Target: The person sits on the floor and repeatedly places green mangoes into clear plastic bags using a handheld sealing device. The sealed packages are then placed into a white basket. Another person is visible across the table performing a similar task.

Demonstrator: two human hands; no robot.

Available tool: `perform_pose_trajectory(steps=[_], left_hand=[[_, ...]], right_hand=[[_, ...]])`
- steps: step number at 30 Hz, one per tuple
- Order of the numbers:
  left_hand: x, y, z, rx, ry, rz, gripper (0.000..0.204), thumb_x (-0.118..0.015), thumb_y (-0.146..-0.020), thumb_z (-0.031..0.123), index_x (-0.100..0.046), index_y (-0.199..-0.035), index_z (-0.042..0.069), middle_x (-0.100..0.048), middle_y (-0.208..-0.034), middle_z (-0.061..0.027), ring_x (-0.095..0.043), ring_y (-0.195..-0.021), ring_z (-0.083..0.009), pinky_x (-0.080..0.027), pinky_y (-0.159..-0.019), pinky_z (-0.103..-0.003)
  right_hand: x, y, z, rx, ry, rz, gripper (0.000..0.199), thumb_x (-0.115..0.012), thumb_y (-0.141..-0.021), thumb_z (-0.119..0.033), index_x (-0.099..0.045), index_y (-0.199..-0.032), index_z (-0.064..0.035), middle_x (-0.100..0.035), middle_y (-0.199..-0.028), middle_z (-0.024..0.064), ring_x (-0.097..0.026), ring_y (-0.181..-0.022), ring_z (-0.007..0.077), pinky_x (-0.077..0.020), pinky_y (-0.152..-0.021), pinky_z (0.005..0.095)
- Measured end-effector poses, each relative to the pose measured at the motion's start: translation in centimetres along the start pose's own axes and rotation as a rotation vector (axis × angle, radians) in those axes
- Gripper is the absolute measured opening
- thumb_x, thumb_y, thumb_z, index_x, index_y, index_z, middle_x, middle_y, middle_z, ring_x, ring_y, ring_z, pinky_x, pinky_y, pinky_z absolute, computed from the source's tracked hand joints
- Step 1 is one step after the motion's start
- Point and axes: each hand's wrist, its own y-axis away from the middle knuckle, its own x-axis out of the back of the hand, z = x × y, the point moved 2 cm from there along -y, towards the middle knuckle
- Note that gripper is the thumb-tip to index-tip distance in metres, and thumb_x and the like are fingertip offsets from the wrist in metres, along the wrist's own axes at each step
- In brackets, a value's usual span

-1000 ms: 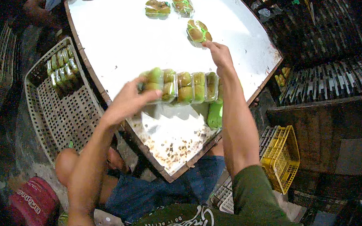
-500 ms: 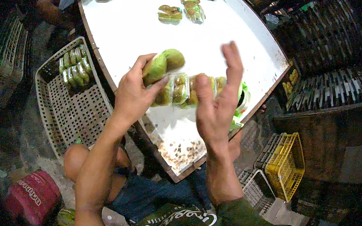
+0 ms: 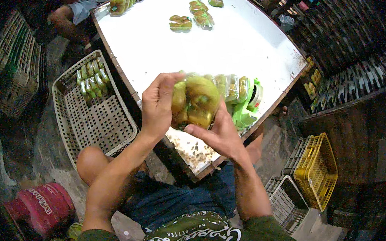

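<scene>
Between my two hands, above the near part of the white table (image 3: 249, 43), is a pack of green-brown fruit (image 3: 197, 98), blurred by motion and apparently in clear wrap. My left hand (image 3: 159, 104) grips its left side, thumb uppermost. Against its right and lower edge closes my right hand (image 3: 223, 131), thumb underneath. Just behind it stands a row of similar wrapped packs (image 3: 232, 87), partly hidden by the held one. At the right end of that row sits a bright green tape dispenser (image 3: 245, 113).
More fruit packs (image 3: 202, 17) lie at the table's far side, others (image 3: 122, 1) at its far left corner near another person. A pale crate (image 3: 100, 117) holding several packs is at the left. Yellow crates (image 3: 318, 171) stand right; brown crumbs (image 3: 193, 150) litter the near corner.
My right hand has come down and left from its raised, spread pose onto the fruit pack. The left hand has turned the pack and moved it lower, to the right.
</scene>
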Motion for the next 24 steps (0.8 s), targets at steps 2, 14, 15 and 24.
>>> perform_pose_trajectory(steps=[2,14,15,24], left_hand=[[-0.2,-0.1,0.3,-0.074,-0.03,0.029,0.056,-0.045,-0.101,0.052,-0.066,-0.1,-0.001,-0.067,-0.089,-0.0073,-0.06,-0.087,-0.0144,-0.048,-0.081,-0.03],[-2.0,4.4,-1.1,-0.486,-0.497,-0.44,0.017,-0.065,-0.085,0.011,-0.054,-0.076,0.002,-0.052,-0.073,-0.0126,-0.052,-0.071,-0.0329,-0.045,-0.066,-0.04],[-2.0,4.4,-1.0,-0.529,-0.518,-0.454,0.018,-0.065,-0.085,0.011,-0.054,-0.075,0.002,-0.051,-0.072,-0.0122,-0.051,-0.071,-0.0334,-0.045,-0.066,-0.041],[1.9,-2.0,-0.9,0.192,-0.011,0.169,0.058,-0.029,-0.106,0.047,-0.06,-0.1,-0.002,-0.063,-0.098,-0.0098,-0.058,-0.089,-0.0176,-0.047,-0.083,-0.031]], right_hand=[[1.1,0.7,0.0,-0.072,-0.029,0.1,0.071,-0.073,-0.087,-0.02,-0.032,-0.142,-0.0013,-0.052,-0.13,0.0159,-0.054,-0.119,0.0252,-0.0469,-0.099,0.0371],[1.2,1.9,-1.4,-0.183,-0.743,0.345,0.063,-0.06,-0.096,-0.023,-0.022,-0.146,-0.0126,-0.057,-0.122,0.0115,-0.064,-0.1,0.0242,-0.0583,-0.08,0.0389],[1.3,1.8,-1.0,-0.152,-0.621,0.354,0.064,-0.06,-0.096,-0.022,-0.022,-0.146,-0.0124,-0.056,-0.123,0.0115,-0.063,-0.102,0.0247,-0.0581,-0.081,0.0396],[-1.6,1.7,-0.3,-0.146,-0.111,-0.132,0.068,-0.057,-0.098,-0.023,-0.012,-0.144,-0.0004,-0.033,-0.144,0.0228,-0.033,-0.137,0.0316,-0.0248,-0.115,0.0413]])
